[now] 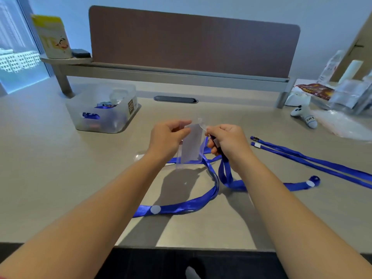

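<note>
A clear plastic badge holder [192,146] hangs upright above the desk between my hands. My left hand [167,138] pinches its upper left edge. My right hand [226,142] grips the clip end of a blue lanyard [211,172] right at the holder's top right corner. The lanyard's strap drops from that hand and loops over the desk, with a white round sticker [155,209] on it. Whether the clip is hooked into the holder is hidden by my fingers.
A translucent bin [104,119] with blue lanyards stands at the left. Another blue lanyard [314,160] lies stretched out at the right. A white game controller [304,115], plastic bags [346,123] and packets crowd the far right. A brown divider panel [193,41] closes the back.
</note>
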`<control>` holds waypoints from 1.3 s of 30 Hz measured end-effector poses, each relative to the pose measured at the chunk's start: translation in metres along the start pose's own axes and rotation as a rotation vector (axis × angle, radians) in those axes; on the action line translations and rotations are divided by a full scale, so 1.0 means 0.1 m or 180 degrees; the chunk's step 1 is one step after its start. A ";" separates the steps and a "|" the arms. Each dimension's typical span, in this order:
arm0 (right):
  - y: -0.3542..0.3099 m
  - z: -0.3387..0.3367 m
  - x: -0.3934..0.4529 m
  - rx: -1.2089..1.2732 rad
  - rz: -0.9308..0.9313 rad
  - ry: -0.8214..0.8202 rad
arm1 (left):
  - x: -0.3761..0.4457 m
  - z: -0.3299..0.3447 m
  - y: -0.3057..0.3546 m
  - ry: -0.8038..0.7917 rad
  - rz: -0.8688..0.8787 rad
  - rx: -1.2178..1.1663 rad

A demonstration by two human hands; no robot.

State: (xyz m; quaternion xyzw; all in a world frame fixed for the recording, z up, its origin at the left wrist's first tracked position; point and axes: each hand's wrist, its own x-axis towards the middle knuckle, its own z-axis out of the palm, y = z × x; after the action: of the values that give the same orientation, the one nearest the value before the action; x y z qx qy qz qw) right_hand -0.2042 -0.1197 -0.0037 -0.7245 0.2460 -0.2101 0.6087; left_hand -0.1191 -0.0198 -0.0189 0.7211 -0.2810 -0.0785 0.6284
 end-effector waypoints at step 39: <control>-0.29 0.45 0.97 -0.0295 0.0015 -0.0427 | 0.86 -0.41 -0.22 0.0689 0.1215 0.1378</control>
State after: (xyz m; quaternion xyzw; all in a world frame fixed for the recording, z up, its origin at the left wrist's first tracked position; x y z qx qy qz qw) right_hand -0.0971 -0.1399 0.0178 -0.7637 0.2159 -0.1481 0.5901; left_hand -0.0213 -0.0264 -0.0111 0.7766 -0.3529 0.1800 0.4899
